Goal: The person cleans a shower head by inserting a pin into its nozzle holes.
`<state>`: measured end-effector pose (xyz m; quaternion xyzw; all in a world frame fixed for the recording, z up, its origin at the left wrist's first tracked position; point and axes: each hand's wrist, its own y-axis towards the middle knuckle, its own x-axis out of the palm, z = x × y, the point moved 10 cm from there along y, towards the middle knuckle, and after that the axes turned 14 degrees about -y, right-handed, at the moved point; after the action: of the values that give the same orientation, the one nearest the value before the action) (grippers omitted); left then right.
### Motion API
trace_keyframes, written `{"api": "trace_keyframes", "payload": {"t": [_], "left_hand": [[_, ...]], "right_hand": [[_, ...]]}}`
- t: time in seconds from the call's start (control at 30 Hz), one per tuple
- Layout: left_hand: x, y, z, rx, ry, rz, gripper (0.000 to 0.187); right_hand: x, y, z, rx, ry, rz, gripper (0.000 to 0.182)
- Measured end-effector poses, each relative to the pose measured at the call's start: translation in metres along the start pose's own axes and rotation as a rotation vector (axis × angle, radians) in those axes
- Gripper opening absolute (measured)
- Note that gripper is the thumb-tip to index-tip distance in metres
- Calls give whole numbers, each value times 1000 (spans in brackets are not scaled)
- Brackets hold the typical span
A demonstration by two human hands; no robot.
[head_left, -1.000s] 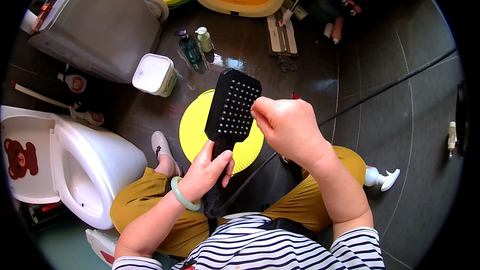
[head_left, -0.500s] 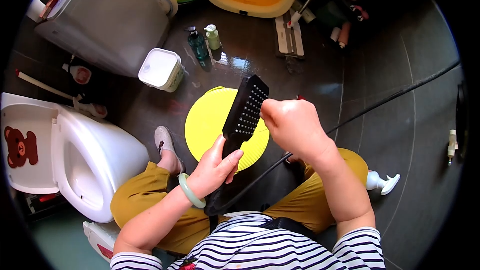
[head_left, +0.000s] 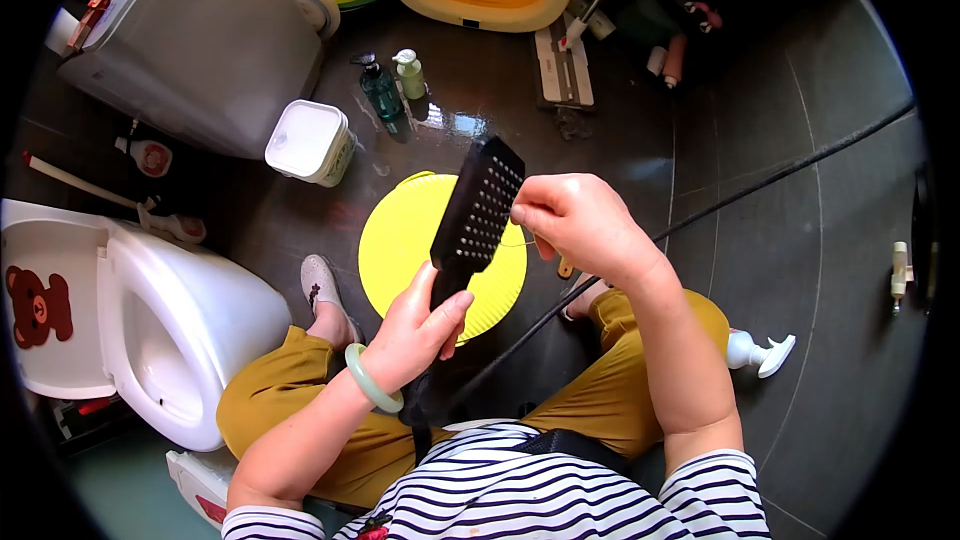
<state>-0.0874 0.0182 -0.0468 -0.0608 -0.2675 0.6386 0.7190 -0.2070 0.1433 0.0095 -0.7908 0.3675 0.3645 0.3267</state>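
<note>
My left hand (head_left: pixel 405 330) is closed around the handle of a black handheld shower head (head_left: pixel 478 202). Its rectangular face, dotted with rows of pale nozzles, is turned toward the right. At the right edge of that face, my right hand (head_left: pixel 580 225) pinches with thumb and index finger. A thin strand shows just below those fingertips; whatever lies inside the pinch is too small to make out. From near my lap a black hose (head_left: pixel 740 195) runs up to the right. Beneath the shower head is a round yellow lid or stool top (head_left: pixel 400 250).
A toilet (head_left: pixel 190 330) stands at my left. Ahead are a white-lidded tub (head_left: pixel 308 140), a dark pump bottle (head_left: pixel 380 90), a green pump bottle (head_left: pixel 409 75) and a flat mop (head_left: pixel 562 65). A white spray bottle (head_left: pixel 755 352) is by my right knee.
The view has shifted slightly. My right hand stays at the nozzle face, its fingers turned a little, and a thin strand now shows below them. My left hand keeps its hold.
</note>
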Motion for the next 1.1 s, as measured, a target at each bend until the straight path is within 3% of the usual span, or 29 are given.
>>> {"api": "trace_keyframes", "payload": {"t": [0.03, 0.1, 0.17, 0.23, 0.3, 0.33, 0.37, 0.43, 0.53, 0.63, 0.7, 0.77, 0.87, 1.1], "left_hand": [[-2, 0, 7, 62, -17, 1, 38], [-5, 4, 7, 112, -30, 4, 35], [-10, 3, -3, 50, -194, 83, 36], [-12, 0, -7, 0, -154, 93, 37], [-6, -2, -10, -111, 79, -3, 37], [-3, -2, -7, -106, 94, -13, 37], [-3, -1, -7, -103, 92, -14, 37], [-9, 2, 4, 14, -6, 13, 36], [-12, 2, 3, -17, -220, 50, 28], [-17, -2, -6, -161, -423, 176, 23], [-30, 2, -11, -182, -508, 179, 26], [-23, -2, -12, -219, -506, 83, 27], [5, -5, -3, -179, -499, -112, 35], [8, -8, -6, -170, -450, -173, 46]], "right_hand": [[5, 2, 4, 22, 127, -34, 19], [9, -4, -7, -40, 117, 162, 13], [5, -16, -34, -166, -286, 425, 11], [12, -11, -33, -163, -446, 288, 11], [1, -6, -26, -209, -380, 287, 13], [-1, -2, -20, -211, -334, 270, 15], [2, 3, -10, -56, -208, 41, 16], [5, 5, -5, 13, -13, 14, 19], [5, -6, -23, -91, -122, 284, 18], [-14, -16, -28, -186, -33, 319, 14], [-28, -17, -22, -140, 53, 302, 12], [-24, -13, -15, -86, 114, 234, 12], [-20, -16, -18, -154, 30, 333, 15], [-27, -24, -23, -182, -78, 407, 12]]}}
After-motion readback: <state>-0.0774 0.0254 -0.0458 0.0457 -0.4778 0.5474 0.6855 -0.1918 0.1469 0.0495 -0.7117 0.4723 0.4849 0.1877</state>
